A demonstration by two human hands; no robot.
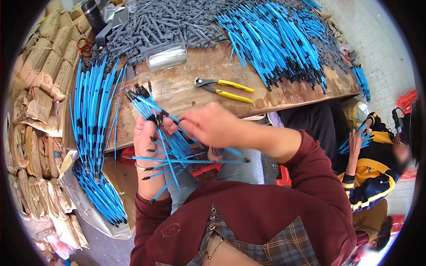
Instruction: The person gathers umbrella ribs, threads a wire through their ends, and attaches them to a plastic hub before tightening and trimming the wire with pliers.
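A loose bundle of thin blue tubes [181,144] with black ends is held by my left hand [145,135], its fingers wrapped round the upper part. Several tubes stick out crosswise below it, over my lap. My right hand [212,125] is closed at the bundle's right side, its fingertips close to a black fitting. Motion blurs this hand slightly, and what it pinches is hidden. Beyond it, yellow-handled pliers [224,88] lie on the wooden table [177,86]. More blue tubes [94,106] are spread left of my left hand.
Grey plastic fittings [164,26] are heaped at the table's back, beside a big pile of blue tubes [275,46]. A clear box [167,56] holds thin white pieces. Brown paper packages [49,66] are stacked at left. At right, another person's hand [354,148] holds blue tubes.
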